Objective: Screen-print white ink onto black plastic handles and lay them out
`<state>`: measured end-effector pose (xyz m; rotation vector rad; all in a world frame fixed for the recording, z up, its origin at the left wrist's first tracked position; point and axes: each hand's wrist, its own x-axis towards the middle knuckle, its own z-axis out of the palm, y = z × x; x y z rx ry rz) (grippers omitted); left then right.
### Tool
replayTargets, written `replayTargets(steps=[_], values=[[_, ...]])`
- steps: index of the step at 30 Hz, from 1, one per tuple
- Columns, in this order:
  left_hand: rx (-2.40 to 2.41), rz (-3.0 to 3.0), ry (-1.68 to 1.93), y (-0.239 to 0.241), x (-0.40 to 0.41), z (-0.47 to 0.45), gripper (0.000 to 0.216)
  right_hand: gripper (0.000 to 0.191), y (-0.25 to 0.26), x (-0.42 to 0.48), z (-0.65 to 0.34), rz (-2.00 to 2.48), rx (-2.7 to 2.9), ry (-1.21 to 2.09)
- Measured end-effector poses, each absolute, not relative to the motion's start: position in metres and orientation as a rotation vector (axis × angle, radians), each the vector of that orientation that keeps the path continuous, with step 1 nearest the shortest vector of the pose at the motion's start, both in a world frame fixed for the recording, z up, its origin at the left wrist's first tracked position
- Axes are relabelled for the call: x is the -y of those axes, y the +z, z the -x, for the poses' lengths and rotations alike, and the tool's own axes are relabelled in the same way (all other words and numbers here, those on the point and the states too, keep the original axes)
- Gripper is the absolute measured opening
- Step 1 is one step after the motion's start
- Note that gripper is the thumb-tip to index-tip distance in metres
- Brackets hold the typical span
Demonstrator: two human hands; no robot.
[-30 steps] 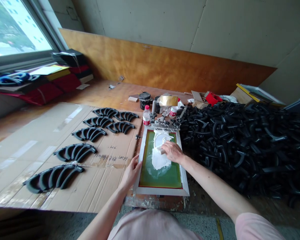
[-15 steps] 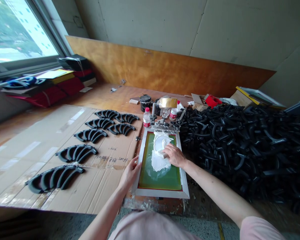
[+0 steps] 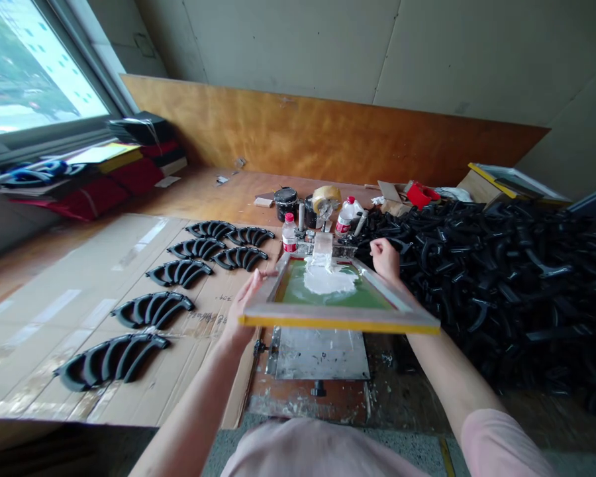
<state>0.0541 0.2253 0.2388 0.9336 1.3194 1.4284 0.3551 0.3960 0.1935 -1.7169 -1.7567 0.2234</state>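
My left hand [image 3: 246, 301] grips the left side of a silk-screen frame [image 3: 338, 317], whose near end is tilted up. Thick white ink [image 3: 328, 278] lies on its green mesh, toward the far end. A pale scraper [image 3: 322, 246] rests at that far end, by the clamp. Under the raised frame shows a flat metal plate [image 3: 322, 358]. Beyond the frame's right side, my right hand [image 3: 386, 258] is at the edge of a pile of black curved plastic parts [image 3: 477, 285]. Its fingers are curled, and whatever they may hold is hidden.
Several fanned rows of black curved parts [image 3: 151, 301] lie on a cardboard sheet [image 3: 104, 265] at left. Behind the screen stand a red-capped bottle [image 3: 289, 235], a dark tub [image 3: 285, 204] and a tape roll [image 3: 326, 197]. Books and folders [image 3: 94, 179] are stacked by the window.
The near end of the screen frame has risen, uncovering the plate. My right hand has left the white ink and moved right to the pile. The scraper now rests at the frame's far end.
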Motion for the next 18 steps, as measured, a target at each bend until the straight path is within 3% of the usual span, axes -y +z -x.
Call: replayTargets(steps=[4, 7, 9, 11, 14, 18], values=[[-1.146, -0.975, 1.576, 0.268, -0.269, -0.057, 0.046, 0.027, 0.135, -0.349, -0.356, 1.692, 1.956, 0.505], [-1.122, -0.893, 1.666, 0.266, -0.276, -0.061, 0.045, 0.033, 0.114, -0.319, -0.328, 1.509, 2.307, 0.456], [-1.157, -0.795, 1.64, 0.247, -0.261, -0.072, 0.047, 0.023, 0.119, -0.306, -0.31, 1.543, 2.363, 0.377], [-1.216, -0.694, 1.37, 0.219, -0.235, -0.088, 0.054, 0.014, 0.13, -0.289, -0.292, 1.57, 2.336, 0.323], [-1.239, -0.591, 0.878, 0.172, -0.193, -0.108, 0.062, 0.015, 0.141, -0.248, -0.267, 1.331, 2.409, 0.223], [-1.494, -0.57, 0.877, 0.12, -0.164, -0.081, 0.055, 0.018, 0.144, -0.216, -0.275, 0.915, 2.659, 0.217]])
